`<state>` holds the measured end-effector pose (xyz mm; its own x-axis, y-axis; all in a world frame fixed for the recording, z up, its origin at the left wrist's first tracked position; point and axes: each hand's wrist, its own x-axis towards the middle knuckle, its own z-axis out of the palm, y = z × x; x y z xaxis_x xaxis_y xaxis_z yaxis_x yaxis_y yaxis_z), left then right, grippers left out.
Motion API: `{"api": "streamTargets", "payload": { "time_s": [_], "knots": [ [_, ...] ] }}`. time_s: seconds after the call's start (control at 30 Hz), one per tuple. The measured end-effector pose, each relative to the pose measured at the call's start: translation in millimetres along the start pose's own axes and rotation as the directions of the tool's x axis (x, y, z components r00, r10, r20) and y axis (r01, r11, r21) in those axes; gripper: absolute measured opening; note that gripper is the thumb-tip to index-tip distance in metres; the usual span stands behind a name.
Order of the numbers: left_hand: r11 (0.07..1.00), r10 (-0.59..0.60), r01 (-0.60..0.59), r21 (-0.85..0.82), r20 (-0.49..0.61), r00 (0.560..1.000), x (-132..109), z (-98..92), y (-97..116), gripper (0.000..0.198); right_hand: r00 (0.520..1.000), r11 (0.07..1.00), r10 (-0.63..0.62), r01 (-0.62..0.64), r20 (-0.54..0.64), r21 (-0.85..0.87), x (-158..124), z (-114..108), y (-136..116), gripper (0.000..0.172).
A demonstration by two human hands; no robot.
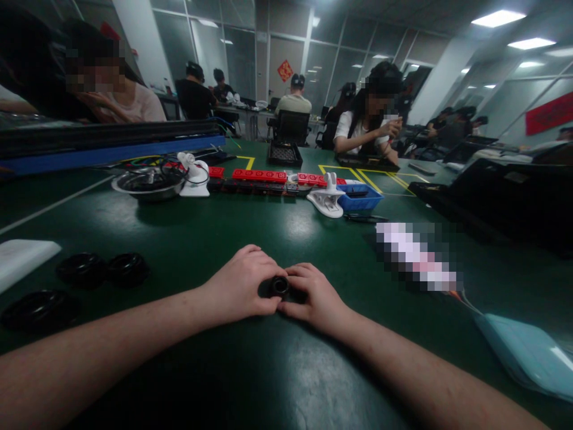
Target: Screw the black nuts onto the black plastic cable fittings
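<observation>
A small black round piece with a hollow centre point(280, 286) is between my two hands at the middle of the green table; its exact kind I cannot make out. My left hand point(246, 280) curls around it from the left, thumb and fingers touching its side. From the right, my right hand point(316, 297) closes on the same piece, with the thumb at the near side and fingertips at the far side. Both sets of fingertips meet around it, low over the tabletop. Fingers partly hide the piece.
Several black coils point(128, 269) lie at left beside a white block point(24, 260). Further back are a metal bowl point(128, 186), white clips point(329, 200), red power strips point(259, 175) and a blue bin point(362, 197). A light-blue case point(530, 352) sits right. People sit beyond.
</observation>
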<state>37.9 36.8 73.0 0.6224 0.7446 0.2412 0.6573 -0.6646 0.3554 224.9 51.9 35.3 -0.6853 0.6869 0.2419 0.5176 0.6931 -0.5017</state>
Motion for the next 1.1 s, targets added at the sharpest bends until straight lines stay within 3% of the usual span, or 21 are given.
{"api": "streamTargets", "payload": {
  "time_s": [0.1,0.2,0.3,0.4,0.47,0.53,0.6,0.7,0.77,0.83,0.9,1.0,1.1],
  "knots": [
    [0.992,0.095,-0.085,-0.099,0.103,0.990,-1,-9.2,-4,0.048,1.000,1.000,-0.025,0.025,-0.001,0.013,0,-1,1,0.029],
    [1.000,-0.017,0.017,-0.023,0.014,1.000,-1,-11.5,-2,0.063,0.999,0.999,-0.031,0.031,-0.014,0.015,0,-2,1,0.030],
    [0.981,-0.138,0.148,0.126,-0.084,0.987,-1,-4.4,3,0.056,1.000,1.000,-0.020,0.020,-0.004,0.009,0,-1,1,0.033],
    [0.973,-0.141,0.144,0.182,-0.028,0.990,0,1.2,5,0.037,1.000,1.000,-0.019,0.019,0.010,-0.006,0,-1,0,0.032],
    [0.992,-0.086,0.082,0.092,0.044,0.995,-1,0.2,3,0.025,1.000,1.000,-0.022,0.022,0.012,-0.010,1,-1,0,0.030],
    [0.999,-0.010,0.015,-0.048,0.104,0.995,-2,-2.6,0,0.039,1.000,1.000,-0.028,0.028,0.009,-0.003,1,-1,0,0.029],
    [0.995,-0.002,0.011,-0.099,0.091,0.996,-3,-3.5,0,0.056,0.999,0.999,-0.032,0.032,0.003,0.004,1,-2,0,0.028],
    [0.991,-0.129,0.130,0.039,-0.028,0.991,-1,1.1,2,0.058,1.000,0.999,-0.028,0.028,0.006,0.017,1,-2,0,0.032],
    [0.976,-0.177,0.181,0.124,-0.047,0.983,1,4.8,4,0.050,1.000,0.999,-0.023,0.023,0.013,0.024,2,-2,1,0.033],
    [0.982,-0.150,0.150,0.119,-0.006,0.989,2,5.2,2,0.038,1.000,0.999,-0.016,0.016,0.014,0.031,2,-2,1,0.031],
    [0.999,-0.053,0.052,0.008,0.084,0.995,2,1.6,-2,0.027,1.000,0.999,-0.011,0.010,0.016,0.042,2,-2,2,0.029],
    [0.985,0.041,-0.011,-0.174,0.173,0.984,-1,-5.5,-8,0.049,1.000,0.998,-0.007,0.007,0.006,0.061,1,-2,3,0.030],
    [0.984,-0.122,0.129,-0.126,0.068,0.990,-1,-5.1,-6,0.064,1.000,0.998,-0.007,0.007,-0.002,0.067,1,-2,3,0.031]
  ]
}}
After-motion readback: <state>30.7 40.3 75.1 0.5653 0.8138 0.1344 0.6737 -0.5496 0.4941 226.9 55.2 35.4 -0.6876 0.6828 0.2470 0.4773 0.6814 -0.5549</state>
